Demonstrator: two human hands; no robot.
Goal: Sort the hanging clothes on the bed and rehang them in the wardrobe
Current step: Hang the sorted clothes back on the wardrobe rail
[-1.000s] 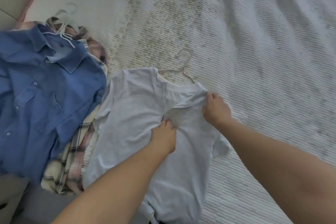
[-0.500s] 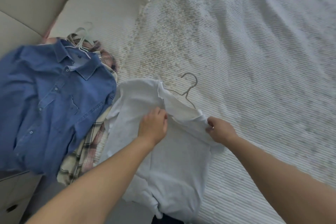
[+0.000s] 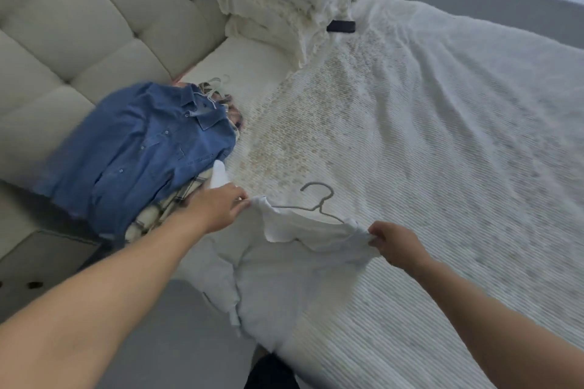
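I see the bed (white ribbed cover) carrying a white T-shirt on a hanger, a shirt pile, folded bedding.

Both bare forearms extend forward, spread apart. The left hand has its fingertips pinched together on white fabric. The right hand is curled, knuckles up, also pinching.

Both forearms were bare from the bottom edge of the view to the wrists, with no sleeve cuff showing. The left hand and right hand wore no gloves, rings or watch.
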